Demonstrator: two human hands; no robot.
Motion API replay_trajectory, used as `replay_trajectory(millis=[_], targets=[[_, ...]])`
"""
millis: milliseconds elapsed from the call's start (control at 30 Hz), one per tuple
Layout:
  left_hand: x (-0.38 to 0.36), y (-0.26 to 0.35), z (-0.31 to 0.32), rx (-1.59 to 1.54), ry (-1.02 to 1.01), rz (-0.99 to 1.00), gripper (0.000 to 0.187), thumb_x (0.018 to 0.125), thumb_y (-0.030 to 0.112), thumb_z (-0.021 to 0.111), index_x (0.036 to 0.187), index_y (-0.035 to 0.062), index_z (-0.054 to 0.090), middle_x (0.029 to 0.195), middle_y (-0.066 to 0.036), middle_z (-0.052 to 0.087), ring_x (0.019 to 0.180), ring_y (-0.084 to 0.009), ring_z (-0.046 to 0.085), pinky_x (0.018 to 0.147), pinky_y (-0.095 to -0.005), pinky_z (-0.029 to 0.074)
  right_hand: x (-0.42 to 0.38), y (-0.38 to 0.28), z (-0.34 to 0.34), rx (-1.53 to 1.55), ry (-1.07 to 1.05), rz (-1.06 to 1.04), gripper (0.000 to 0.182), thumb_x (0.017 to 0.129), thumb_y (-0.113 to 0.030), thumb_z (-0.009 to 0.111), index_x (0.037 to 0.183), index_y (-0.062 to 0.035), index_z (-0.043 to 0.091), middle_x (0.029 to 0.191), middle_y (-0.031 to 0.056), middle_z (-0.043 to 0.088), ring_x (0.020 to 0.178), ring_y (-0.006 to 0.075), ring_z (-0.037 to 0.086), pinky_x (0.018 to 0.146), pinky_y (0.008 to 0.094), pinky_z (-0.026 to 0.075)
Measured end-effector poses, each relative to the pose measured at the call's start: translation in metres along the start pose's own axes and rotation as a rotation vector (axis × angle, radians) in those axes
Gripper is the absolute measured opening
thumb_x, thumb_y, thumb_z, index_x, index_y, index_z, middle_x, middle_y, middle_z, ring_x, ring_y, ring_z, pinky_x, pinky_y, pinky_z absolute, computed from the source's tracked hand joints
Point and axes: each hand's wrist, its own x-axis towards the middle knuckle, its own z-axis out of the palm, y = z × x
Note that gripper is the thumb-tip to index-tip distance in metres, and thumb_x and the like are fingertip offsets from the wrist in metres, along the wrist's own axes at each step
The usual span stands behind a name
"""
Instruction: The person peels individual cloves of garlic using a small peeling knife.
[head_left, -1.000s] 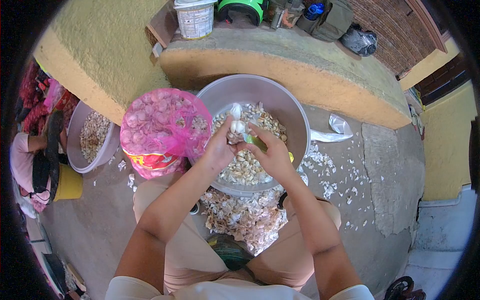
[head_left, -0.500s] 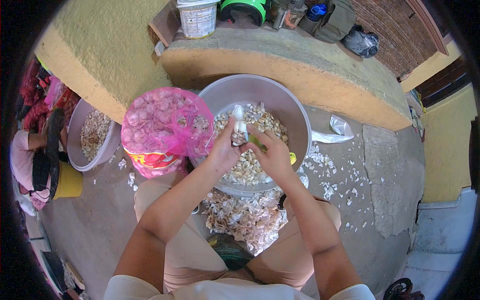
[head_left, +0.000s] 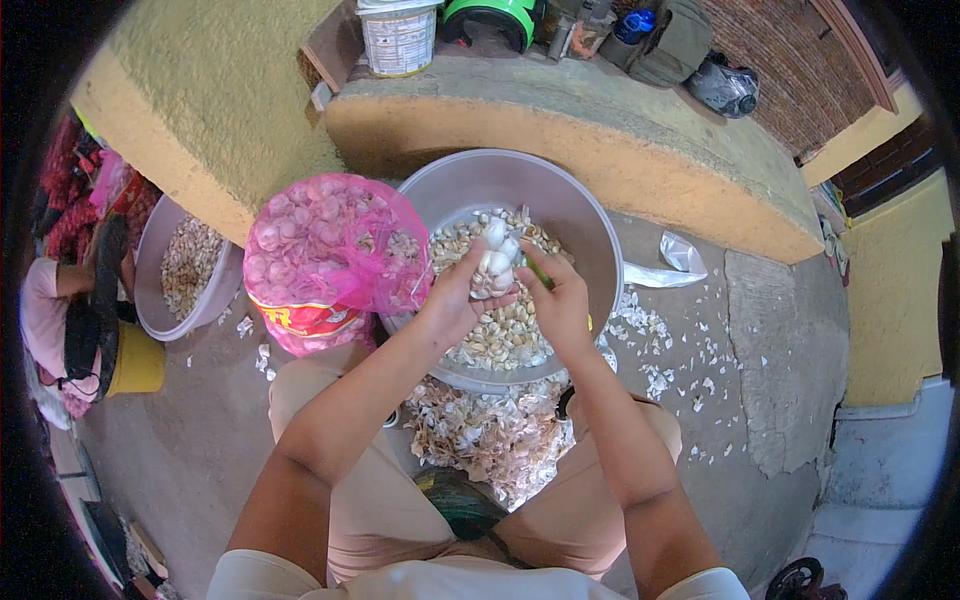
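Over the large grey basin (head_left: 592, 225), my left hand (head_left: 455, 302) is closed around white garlic (head_left: 494, 272), partly split into cloves. My right hand (head_left: 562, 308) is close beside it, with its fingers bent around a slim green-handled tool (head_left: 541, 269) that looks like a small knife; its blade cannot be made out. Loose garlic cloves (head_left: 500, 338) cover the bottom of the basin below both hands. Left of the basin, a pink mesh bag (head_left: 325, 235) full of garlic bulbs leans against its rim.
A heap of garlic skins (head_left: 490, 430) lies between my legs, with more scraps (head_left: 655, 340) on the floor at right. Another person (head_left: 50, 320) sits at far left by a second basin (head_left: 225, 275) of cloves. A concrete ledge (head_left: 560, 140) runs behind the large basin.
The garlic in my left hand has turned and shifted slightly right, showing more white cloves. My right hand has moved a little right, and the green tool has tilted.
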Motion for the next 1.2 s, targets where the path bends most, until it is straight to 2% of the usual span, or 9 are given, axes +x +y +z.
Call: replay_trajectory(millis=[100, 200, 300, 400, 500, 633, 833, 933, 1200], targets=[[-0.002, 0.000, -0.002, 0.058, -0.047, -0.033, 0.043, 0.087, 0.041, 0.037, 0.106, 0.0048, 0.048, 0.087, -0.010, 0.059, 0.075, -0.0209, 0.060, 0.064, -0.0316, 0.052, 0.007, 0.024, 0.003, 0.171, 0.069, 0.090, 0.029, 0.076, -0.016, 0.059, 0.105, -0.0102, 0.058, 0.094, 0.0123, 0.059, 0.075, 0.0218, 0.057, 0.066, 0.0314, 0.043], [-0.002, 0.001, -0.005, 0.024, -0.067, -0.027, 0.041, 0.088, 0.039, 0.037, 0.107, 0.0037, 0.047, 0.089, -0.010, 0.059, 0.078, -0.0217, 0.060, 0.065, -0.0314, 0.052, 0.015, 0.019, -0.014, 0.372, -0.084, 0.625, 0.031, 0.077, -0.016, 0.059, 0.107, -0.0103, 0.056, 0.097, 0.0124, 0.059, 0.077, 0.0200, 0.056, 0.071, 0.0323, 0.042], [-0.002, 0.004, -0.003, -0.043, -0.013, 0.023, 0.037, 0.088, 0.035, 0.038, 0.106, 0.0033, 0.047, 0.091, -0.010, 0.058, 0.081, -0.0206, 0.058, 0.068, -0.0327, 0.051, 0.012, 0.018, -0.013, 0.382, -0.127, 0.319, 0.030, 0.076, -0.017, 0.060, 0.105, -0.0095, 0.057, 0.090, 0.0126, 0.060, 0.072, 0.0209, 0.056, 0.066, 0.0308, 0.043], [0.000, 0.002, -0.006, -0.066, 0.044, 0.084, 0.032, 0.088, 0.031, 0.040, 0.105, 0.0052, 0.048, 0.094, -0.008, 0.057, 0.084, -0.0181, 0.056, 0.073, -0.0338, 0.048, 0.004, -0.001, -0.017, 0.062, -0.186, -0.085, 0.029, 0.075, -0.019, 0.060, 0.103, -0.0115, 0.058, 0.081, 0.0113, 0.058, 0.066, 0.0226, 0.055, 0.060, 0.0308, 0.042], [-0.002, -0.002, -0.006, -0.033, 0.088, 0.120, 0.029, 0.087, 0.031, 0.044, 0.105, 0.0076, 0.048, 0.095, -0.004, 0.055, 0.087, -0.0139, 0.052, 0.076, -0.0326, 0.043, 0.000, -0.018, -0.015, -0.091, -0.203, -0.072, 0.028, 0.074, -0.021, 0.060, 0.102, -0.0144, 0.059, 0.072, 0.0099, 0.053, 0.063, 0.0250, 0.053, 0.055, 0.0322, 0.041], [-0.002, -0.006, -0.004, -0.009, 0.099, 0.169, 0.028, 0.085, 0.029, 0.048, 0.105, 0.0090, 0.046, 0.095, -0.001, 0.052, 0.088, -0.0108, 0.050, 0.076, -0.0307, 0.040, -0.002, -0.014, -0.009, -0.137, -0.157, -0.133, 0.031, 0.075, -0.024, 0.059, 0.105, -0.0179, 0.057, 0.072, 0.0085, 0.052, 0.062, 0.0257, 0.053, 0.055, 0.0340, 0.042], [0.000, -0.008, -0.007, -0.026, 0.002, 0.238, 0.039, 0.084, 0.023, 0.050, 0.115, 0.0075, 0.033, 0.102, -0.003, 0.049, 0.091, -0.0121, 0.049, 0.075, -0.0297, 0.039, -0.005, -0.022, -0.008, -0.181, -0.185, -0.128, 0.035, 0.074, -0.025, 0.059, 0.109, -0.0203, 0.054, 0.075, 0.0086, 0.053, 0.065, 0.0265, 0.054, 0.055, 0.0348, 0.043], [-0.003, -0.009, -0.001, -0.034, 0.072, 0.205, 0.041, 0.084, 0.020, 0.050, 0.116, 0.0066, 0.029, 0.103, -0.005, 0.049, 0.092, -0.0135, 0.049, 0.075, -0.0297, 0.039, -0.005, -0.019, -0.005, -0.196, -0.171, -0.114, 0.037, 0.074, -0.024, 0.060, 0.110, -0.0211, 0.053, 0.075, 0.0087, 0.053, 0.065, 0.0271, 0.054, 0.055, 0.0351, 0.043], [-0.002, -0.012, -0.002, -0.042, 0.074, 0.252, 0.050, 0.084, 0.017, 0.049, 0.125, 0.0072, 0.023, 0.109, -0.006, 0.048, 0.096, -0.0148, 0.048, 0.077, -0.0293, 0.039, -0.007, -0.022, -0.004, -0.207, -0.152, -0.119, 0.041, 0.073, -0.023, 0.060, 0.113, -0.0219, 0.051, 0.073, 0.0085, 0.052, 0.064, 0.0262, 0.054, 0.054, 0.0348, 0.043]])
